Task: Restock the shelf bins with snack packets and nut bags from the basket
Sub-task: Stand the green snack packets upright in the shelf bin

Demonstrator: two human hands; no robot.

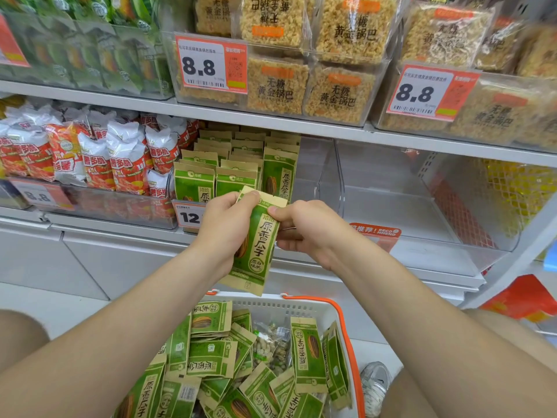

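- The middle shelf (271, 233) is carrying a row of clear bins along its white board.
- The left bin (114, 206) is holding red-and-white snack packets (126, 158), standing upright and crowded.
- The next bin is holding green seed bags (238, 158), standing in rows behind a price tag (190, 217).
- The clear bin on the right (391, 200) is sitting beside them.
- The upper shelf (301, 122) is bearing bins of rice crust packs (340, 92).
- The floor (45, 303) is lying pale below the shelving.
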